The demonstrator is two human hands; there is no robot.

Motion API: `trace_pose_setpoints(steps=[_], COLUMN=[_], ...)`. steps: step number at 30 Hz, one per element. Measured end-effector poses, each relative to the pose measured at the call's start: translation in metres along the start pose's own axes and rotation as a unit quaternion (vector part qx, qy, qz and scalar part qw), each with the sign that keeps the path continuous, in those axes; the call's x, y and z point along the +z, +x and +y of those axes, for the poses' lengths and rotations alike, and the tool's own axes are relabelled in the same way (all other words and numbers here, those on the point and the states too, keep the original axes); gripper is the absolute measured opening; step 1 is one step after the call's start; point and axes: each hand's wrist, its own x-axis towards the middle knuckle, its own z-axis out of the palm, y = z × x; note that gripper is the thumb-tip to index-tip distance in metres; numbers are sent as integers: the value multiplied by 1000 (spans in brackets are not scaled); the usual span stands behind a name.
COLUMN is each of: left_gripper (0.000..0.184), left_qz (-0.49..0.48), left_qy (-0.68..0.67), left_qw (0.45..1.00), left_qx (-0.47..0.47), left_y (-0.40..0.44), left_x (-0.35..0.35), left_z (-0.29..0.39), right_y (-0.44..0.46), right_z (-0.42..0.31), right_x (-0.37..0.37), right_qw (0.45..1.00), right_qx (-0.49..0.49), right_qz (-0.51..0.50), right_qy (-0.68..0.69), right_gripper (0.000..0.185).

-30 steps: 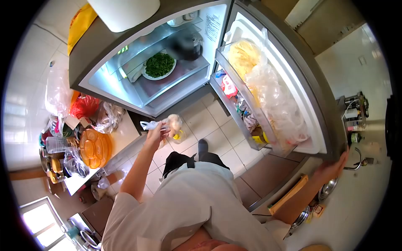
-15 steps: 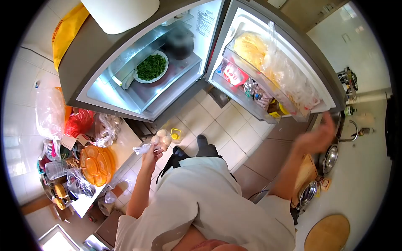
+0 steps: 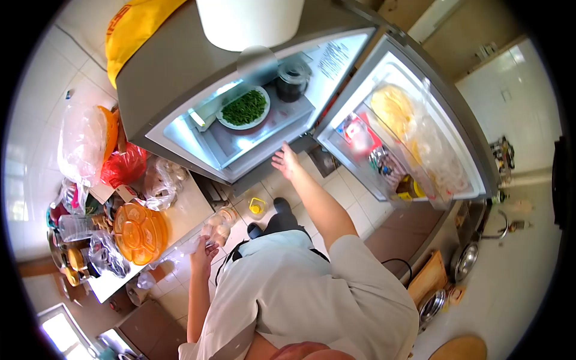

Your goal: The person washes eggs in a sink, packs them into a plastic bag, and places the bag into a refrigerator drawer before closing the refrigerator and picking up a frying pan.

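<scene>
The left hand (image 3: 204,251) grips the neck of a clear bag (image 3: 220,225) of round, pale items, near the edge of the counter (image 3: 187,203). The right hand (image 3: 286,161) is open, fingers spread, near the front edge of the open fridge (image 3: 180,78). Inside, a plate (image 3: 227,122) of greens (image 3: 245,108) sits beside a dark jug (image 3: 292,83).

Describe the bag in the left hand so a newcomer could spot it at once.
Start at the open refrigerator, then the cluttered table beside it. Off its edge, the left hand grips a clear plastic bag of pale, round items. Unlike the red bag on the table, it is see-through and hand-held.
</scene>
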Motion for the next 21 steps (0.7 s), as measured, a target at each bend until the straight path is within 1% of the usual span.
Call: trace_pose_setpoints(steps=[3,4,7,11,12,15,19,21], left_gripper=[29,30,31,30,30,29,30,28], left_qz=[40,63,69,101,111,132,161,149], left_qy=[-46,-63,-78,-92,-93,-99,-89,-81], left_qw=[998,996,994,990,989,986,982,985], left_qx=[16,13,28,43,42,38,38,39], left_y=[0,-2,-4,-13,-14,-18,-21,-23], left_x=[-7,-5,-7,6,8,17,35,36], left_z=[-8,-9,-12,-12,-14,-21,-15,-16], right_y=[31,41,68,89,94,107,133,136], right_z=[-10,-11,-11,-4,-4,0,15,16], right_x=[17,22,31,27,26,15,4,0], right_qw=[996,992,986,982,978,976,978,974], right_qx=[26,33,36,61,76,97,103,115], right_qz=[12,16,32,67,88,90,107,93], right_qy=[88,120,159,163,175,175,149,172], right_gripper=[82,85,88,91,91,91,99,100])
